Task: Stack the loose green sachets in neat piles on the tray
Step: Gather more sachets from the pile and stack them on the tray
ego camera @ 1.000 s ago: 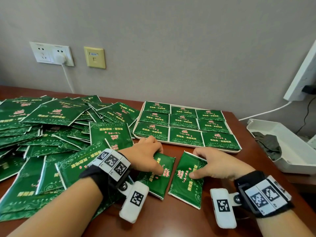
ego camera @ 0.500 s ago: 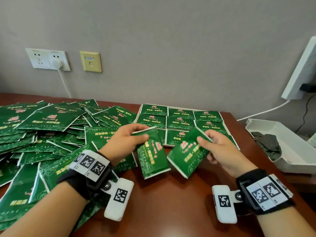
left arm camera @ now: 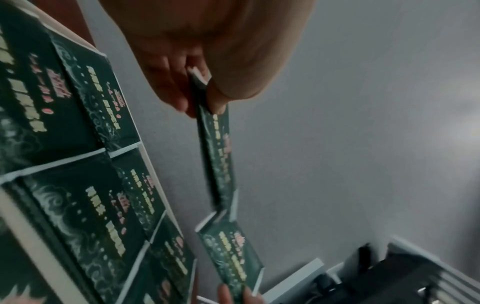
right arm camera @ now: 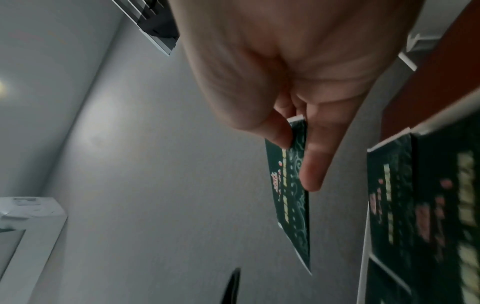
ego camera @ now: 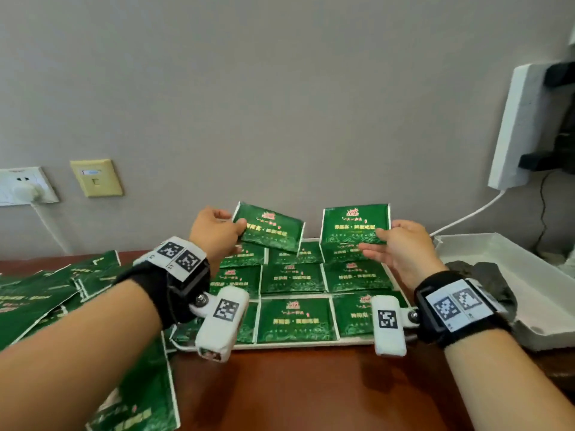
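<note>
My left hand (ego camera: 233, 225) pinches one green sachet (ego camera: 270, 228) by its left end, tilted, in the air above the back of the tray (ego camera: 311, 345). To its right, my right hand (ego camera: 381, 237) pinches a second green sachet (ego camera: 354, 225) by its right end, held level. In the tray the green sachets (ego camera: 294, 318) lie in a tidy grid. The left wrist view shows the left hand (left arm camera: 201, 102) gripping its sachet (left arm camera: 215, 154) edge-on. In the right wrist view the right hand (right arm camera: 296, 156) holds its sachet (right arm camera: 293, 195) between thumb and forefinger.
A heap of loose green sachets (ego camera: 46, 293) covers the table's left side. A white box (ego camera: 497, 253) holding a dark cloth (ego camera: 485, 275) stands right of the tray. Wall sockets (ego camera: 21, 185) and a white device (ego camera: 522, 126) with a cable are on the wall. Bare brown table (ego camera: 311, 393) lies in front.
Both hands picked a sachet each off the table in front of the tray, lifted them and carried them forward over the tray. The head view has moved closer to the tray.
</note>
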The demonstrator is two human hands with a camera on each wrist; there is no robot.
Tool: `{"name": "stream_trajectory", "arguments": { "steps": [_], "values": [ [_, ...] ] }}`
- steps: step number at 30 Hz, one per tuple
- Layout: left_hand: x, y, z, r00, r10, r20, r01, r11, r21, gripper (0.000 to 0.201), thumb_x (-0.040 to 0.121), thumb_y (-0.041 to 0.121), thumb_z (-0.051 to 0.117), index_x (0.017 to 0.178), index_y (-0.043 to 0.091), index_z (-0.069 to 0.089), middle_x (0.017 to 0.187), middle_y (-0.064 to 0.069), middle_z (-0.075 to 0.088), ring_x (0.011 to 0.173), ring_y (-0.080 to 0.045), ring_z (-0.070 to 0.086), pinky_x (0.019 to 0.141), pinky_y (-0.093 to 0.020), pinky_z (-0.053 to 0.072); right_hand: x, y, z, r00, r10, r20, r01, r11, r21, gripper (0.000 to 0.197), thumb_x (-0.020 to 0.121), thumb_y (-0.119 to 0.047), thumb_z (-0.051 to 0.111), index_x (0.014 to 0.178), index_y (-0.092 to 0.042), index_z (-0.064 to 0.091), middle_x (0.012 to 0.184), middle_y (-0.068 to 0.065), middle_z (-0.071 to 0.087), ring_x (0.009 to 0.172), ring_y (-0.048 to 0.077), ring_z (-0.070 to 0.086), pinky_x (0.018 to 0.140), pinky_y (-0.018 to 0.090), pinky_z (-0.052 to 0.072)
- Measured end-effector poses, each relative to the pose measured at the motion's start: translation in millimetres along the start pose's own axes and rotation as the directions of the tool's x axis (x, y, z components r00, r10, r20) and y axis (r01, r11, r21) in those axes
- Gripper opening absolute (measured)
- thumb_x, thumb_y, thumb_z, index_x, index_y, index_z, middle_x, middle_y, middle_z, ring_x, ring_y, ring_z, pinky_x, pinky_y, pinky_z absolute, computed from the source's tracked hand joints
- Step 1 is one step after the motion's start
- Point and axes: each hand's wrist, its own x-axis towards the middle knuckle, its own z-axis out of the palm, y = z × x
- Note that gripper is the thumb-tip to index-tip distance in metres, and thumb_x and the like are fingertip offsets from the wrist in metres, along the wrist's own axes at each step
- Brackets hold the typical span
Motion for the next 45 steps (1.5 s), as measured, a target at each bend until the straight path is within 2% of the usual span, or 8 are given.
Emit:
{"name": "stream_trajectory", "arguments": {
  "steps": [7,12,15,19,26,28,34,45],
  "values": [
    [36,-18,52,0.985,-0.085,0.153,0.039,0.959,0.282,0.028,0.092,0.002,0.066,0.113,0.014,0.052,0.097,-0.014,0.057,0.066,-0.023,0.064,0.071,-0.043,0.063,60,8,-30,0.999,-0.002,-0.032,-0.006,0.973,-0.23,0.047,0.097,0.006,0.056,0.142,0.006,0.043,0.134,0.027,0.055,0.07,0.023,0.076,0.057,0.025,0.06],
    [49,-28,61,0.961,-0.141,0.236,0.021,0.895,0.446,0.039,0.092,0.005,0.066,0.125,0.019,0.052,0.104,-0.015,0.061,0.078,-0.028,0.072,0.077,-0.046,0.062,70,18,-31,1.0,0.023,0.016,-0.015,0.925,-0.379,0.011,0.092,0.004,0.066,0.099,-0.004,0.063,0.099,0.016,0.069,0.075,0.027,0.076,0.079,0.041,0.063],
    [56,-31,64,0.951,-0.16,0.266,-0.016,0.831,0.555,0.044,0.093,0.012,0.066,0.131,0.017,0.044,0.104,-0.016,0.063,0.075,-0.028,0.073,0.067,-0.041,0.063,72,22,-27,1.0,-0.01,0.012,0.015,0.883,-0.469,0.021,0.091,0.0,0.069,0.088,-0.016,0.055,0.089,0.012,0.069,0.067,0.023,0.076,0.074,0.039,0.063],
    [57,-29,70,0.933,-0.153,0.325,-0.15,0.657,0.739,0.054,0.094,0.025,0.067,0.135,0.016,0.034,0.095,-0.011,0.065,0.067,-0.02,0.068,0.051,-0.027,0.055,72,25,-26,0.997,-0.077,0.008,0.065,0.773,-0.632,0.023,0.09,-0.007,0.072,0.086,-0.02,0.054,0.077,0.01,0.071,0.064,0.022,0.073,0.06,0.035,0.063],
    [59,-22,81,0.914,-0.089,0.396,-0.357,0.284,0.89,0.063,0.09,0.049,0.063,0.14,0.018,0.041,0.127,-0.006,0.056,0.102,-0.022,0.059,0.081,-0.031,0.051,77,26,-30,0.993,-0.116,0.016,0.088,0.65,-0.755,0.022,0.088,-0.02,0.075,0.101,-0.018,0.058,0.097,0.004,0.064,0.056,0.02,0.071,0.057,0.03,0.058],
    [59,-22,85,0.898,-0.08,0.433,-0.407,0.226,0.885,0.069,0.087,0.058,0.061,0.144,0.025,0.039,0.14,-0.009,0.047,0.118,-0.027,0.055,0.097,-0.04,0.049,78,28,-29,0.99,-0.125,0.059,0.125,0.636,-0.762,0.025,0.088,-0.02,0.075,0.108,-0.018,0.059,0.104,0.005,0.063,0.071,0.02,0.07,0.066,0.033,0.059],
    [50,-22,96,0.728,-0.121,0.675,-0.642,0.224,0.733,0.069,0.087,0.057,0.065,0.147,0.037,0.038,0.154,0.002,0.036,0.14,-0.024,0.033,0.115,-0.052,0.034,74,24,-24,0.951,-0.099,0.291,0.305,0.439,-0.845,0.027,0.09,-0.033,0.072,0.116,-0.033,0.067,0.129,0.001,0.056,0.122,0.023,0.054,0.103,0.036,0.044],
    [58,-40,91,0.731,-0.07,0.679,-0.634,0.298,0.713,0.057,0.091,0.046,0.065,0.144,0.04,0.045,0.15,0.004,0.042,0.138,-0.023,0.033,0.115,-0.051,0.032,67,24,-17,0.888,0.044,0.457,0.42,0.325,-0.847,0.024,0.092,-0.037,0.071,0.114,-0.028,0.073,0.137,-0.004,0.059,0.124,0.016,0.054,0.092,0.025,0.038]
  ]
}}
